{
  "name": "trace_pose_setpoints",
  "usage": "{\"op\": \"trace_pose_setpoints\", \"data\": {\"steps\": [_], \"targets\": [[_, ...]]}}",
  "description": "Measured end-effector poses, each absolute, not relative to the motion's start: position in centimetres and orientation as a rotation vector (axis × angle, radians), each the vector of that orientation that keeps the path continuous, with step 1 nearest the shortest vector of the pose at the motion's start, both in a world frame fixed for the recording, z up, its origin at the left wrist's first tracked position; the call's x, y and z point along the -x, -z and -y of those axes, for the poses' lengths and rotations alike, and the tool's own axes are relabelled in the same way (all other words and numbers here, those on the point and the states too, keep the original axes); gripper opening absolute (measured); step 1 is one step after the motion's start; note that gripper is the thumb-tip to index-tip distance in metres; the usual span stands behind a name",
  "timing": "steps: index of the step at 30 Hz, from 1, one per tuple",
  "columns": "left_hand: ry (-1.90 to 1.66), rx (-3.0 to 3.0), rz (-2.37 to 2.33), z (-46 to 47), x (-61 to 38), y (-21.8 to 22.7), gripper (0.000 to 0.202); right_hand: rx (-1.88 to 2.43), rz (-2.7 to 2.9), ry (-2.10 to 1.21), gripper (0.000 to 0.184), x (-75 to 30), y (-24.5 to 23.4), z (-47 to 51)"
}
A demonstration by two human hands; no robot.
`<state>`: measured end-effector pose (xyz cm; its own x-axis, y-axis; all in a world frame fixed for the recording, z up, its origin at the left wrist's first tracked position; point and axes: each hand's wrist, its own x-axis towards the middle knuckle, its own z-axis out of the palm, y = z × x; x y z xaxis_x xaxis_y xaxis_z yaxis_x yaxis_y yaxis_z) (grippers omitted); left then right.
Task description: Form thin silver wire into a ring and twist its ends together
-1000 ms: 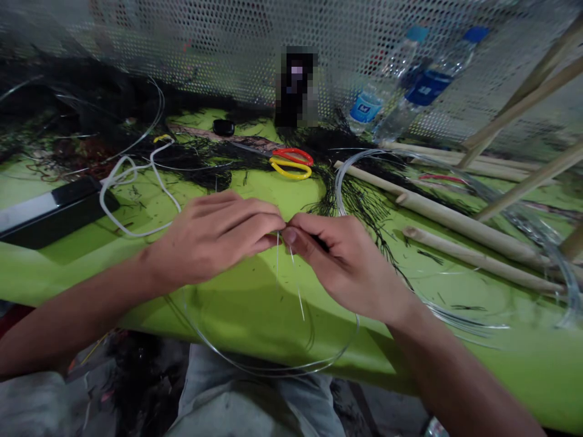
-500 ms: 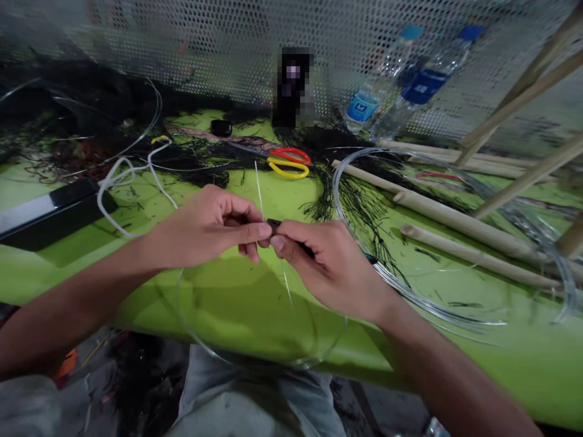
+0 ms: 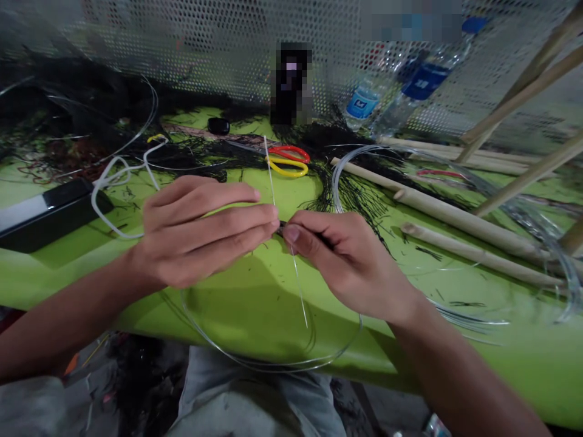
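Observation:
My right hand (image 3: 337,255) is closed, its thumb and forefinger pinching a small dark piece (image 3: 282,227) whose kind I cannot make out. A thin clear line (image 3: 298,282) runs through that spot, one stiff end standing up and another slanting down. My left hand (image 3: 204,230) has its fingers stretched out, back towards me, with the fingertips touching the dark piece and line; its thumb is hidden. A wide loop of clear line (image 3: 273,364) hangs below both hands, over the table's near edge. Scissors (image 3: 289,161) with red and yellow handles lie just beyond the hands.
On the green table (image 3: 255,303), a coil of clear line (image 3: 337,182) and wooden sticks (image 3: 460,209) lie at right. Black netting (image 3: 91,91), white cord (image 3: 104,176) and a black box (image 3: 59,212) are at left. Two bottles (image 3: 362,103) lean by a perforated panel (image 3: 204,48).
My left hand has turned over, from a pinch with the thumb showing to outstretched fingers. The line's upper end stands higher and its lower end reaches further down. My right hand keeps its pinch.

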<state>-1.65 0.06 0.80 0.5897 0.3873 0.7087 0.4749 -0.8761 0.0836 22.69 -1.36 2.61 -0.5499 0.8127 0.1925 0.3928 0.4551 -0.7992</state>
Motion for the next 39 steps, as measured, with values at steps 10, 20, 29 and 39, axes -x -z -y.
{"op": "trace_pose_setpoints", "data": {"steps": [10,20,29,39], "targets": [[1.087,2.633,0.732,0.1,0.2,-0.7,0.013,1.031,2.208,-0.848,0.037,-22.5,-2.4,1.3],[1.055,3.253,1.476,-0.6,0.4,-1.5,0.022,1.041,2.192,-0.925,0.045,-22.2,-1.7,0.7],[1.102,3.076,1.189,-1.1,0.3,-1.1,0.009,0.998,2.145,-1.011,0.042,-22.1,-1.8,0.3],[0.891,2.562,0.574,-0.5,0.9,-0.7,0.003,1.034,2.199,-1.001,0.039,-21.9,-1.5,0.6]]}}
